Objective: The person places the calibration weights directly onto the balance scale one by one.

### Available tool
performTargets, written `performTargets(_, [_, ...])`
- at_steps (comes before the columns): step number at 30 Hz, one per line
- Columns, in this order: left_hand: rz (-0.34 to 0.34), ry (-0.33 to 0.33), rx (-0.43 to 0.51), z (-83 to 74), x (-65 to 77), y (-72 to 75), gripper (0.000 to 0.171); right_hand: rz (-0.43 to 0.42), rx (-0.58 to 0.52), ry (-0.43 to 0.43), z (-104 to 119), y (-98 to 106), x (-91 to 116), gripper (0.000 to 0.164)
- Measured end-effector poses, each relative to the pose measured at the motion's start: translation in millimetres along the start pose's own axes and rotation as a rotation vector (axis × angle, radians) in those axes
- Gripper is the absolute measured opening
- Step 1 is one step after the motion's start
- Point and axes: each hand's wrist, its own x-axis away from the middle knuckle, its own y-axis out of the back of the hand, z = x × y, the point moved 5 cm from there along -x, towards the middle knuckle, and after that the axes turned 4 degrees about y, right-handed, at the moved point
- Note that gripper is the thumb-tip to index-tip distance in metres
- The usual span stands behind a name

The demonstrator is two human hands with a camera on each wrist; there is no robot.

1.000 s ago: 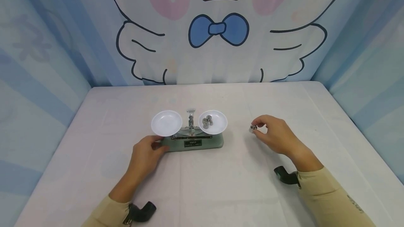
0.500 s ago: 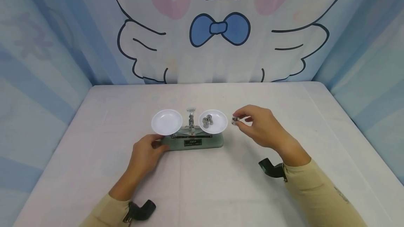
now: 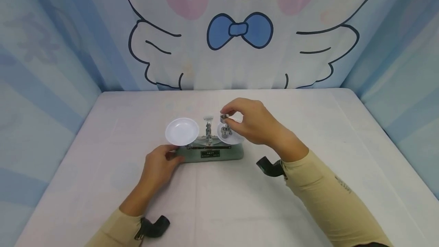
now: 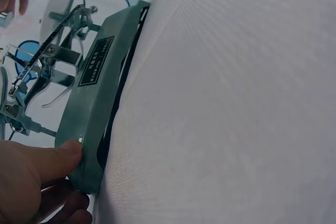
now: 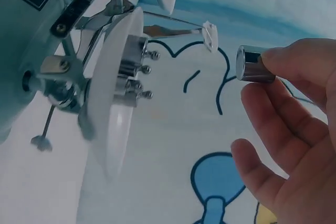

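Note:
A green balance scale (image 3: 210, 155) with two white pans stands on the table. My left hand (image 3: 159, 166) grips the left end of its base, the thumb on the front face and the other fingers partly hidden behind in the left wrist view. Over the right pan (image 3: 236, 139), my right hand (image 3: 254, 122) pinches a shiny cylindrical metal weight (image 5: 254, 64) between thumb and fingers. Several knobbed metal weights (image 5: 131, 66) stand together in that pan below. The left pan (image 3: 182, 132) holds nothing. Part of the right pan is hidden by the right hand.
A white cloth covers the table (image 3: 212, 201). Behind it hangs a cartoon-printed curtain (image 3: 240, 68), with blue curtains at both sides. Black camera mounts (image 3: 271, 167) stick out from both wrists, close above the cloth.
My right hand has carried the pinched weight leftward, from beside the scale to above the right pan. The left hand keeps its grip on the base, which has not moved.

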Motion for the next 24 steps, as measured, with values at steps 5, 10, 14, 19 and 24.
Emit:
performTargets(5, [-0.004,-0.02,-0.005,-0.2,-1.1,2.6,0.041,0.077,-0.004,0.042,15,-14,-28,0.022])
performTargets(10, [0.0,-0.042,-0.001,-0.4,-2.7,3.9,0.041,0.134,-0.007,0.081,28,-29,-49,0.021])
performTargets(14, [0.005,-0.049,0.002,-0.4,-4.2,3.9,0.04,0.181,0.014,0.088,35,-43,-61,0.021])
performTargets(19, [-0.015,-0.072,0.009,-0.2,-3.4,4.9,0.039,0.225,0.099,0.133,45,-58,-71,0.021])
performTargets(24, [-0.036,-0.094,0.021,0.3,-1.6,6.0,0.037,0.267,0.171,0.138,52,-70,-77,0.02])
